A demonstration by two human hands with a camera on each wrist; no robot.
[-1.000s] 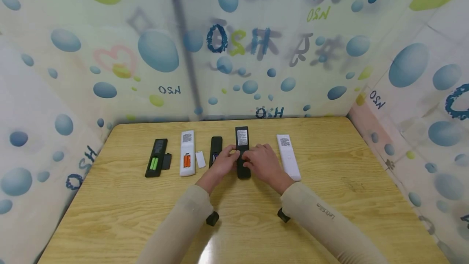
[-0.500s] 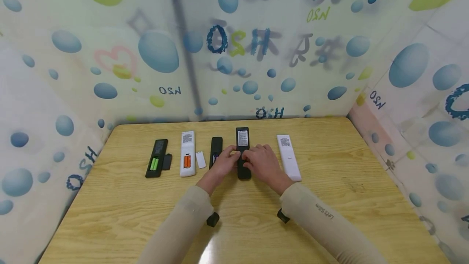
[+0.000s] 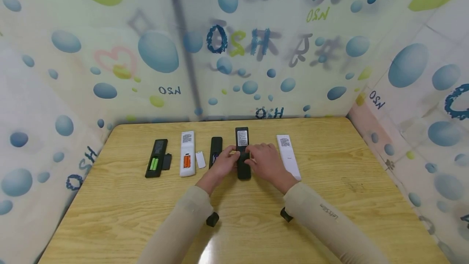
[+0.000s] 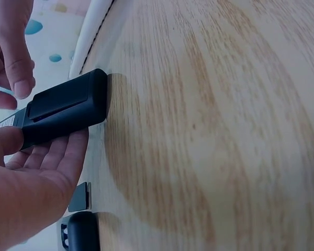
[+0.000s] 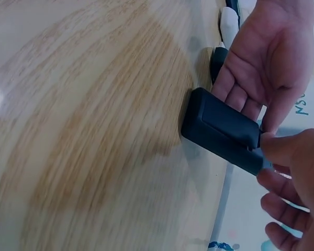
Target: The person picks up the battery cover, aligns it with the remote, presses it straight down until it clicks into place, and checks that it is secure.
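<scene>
A black remote control [image 3: 243, 171] lies face down, its label toward the wall. My left hand [image 3: 223, 164] grips its left side, thumb on top and fingers underneath, as the left wrist view shows. The battery cover [image 4: 60, 97] sits on the remote's near half with a dark seam along its edge. My right hand [image 3: 267, 164] is at the remote's right side, thumb and forefinger spread apart. In the right wrist view the right thumb [image 5: 279, 149] overlaps the end of the cover. A gap shows between the right fingertips and the remote in the left wrist view.
Left of the hands lie a black remote [image 3: 216, 144] partly hidden, a white remote [image 3: 188, 148] with orange batteries beside its white cover [image 3: 200, 159], and a black remote [image 3: 157, 150] with green batteries beside its cover [image 3: 166, 161]. A white remote [image 3: 288, 158] lies at right.
My right hand has shifted slightly right, and its thumb and forefinger have spread from their earlier pinched pose over the remote. The left hand and the black remote have stayed in place.
</scene>
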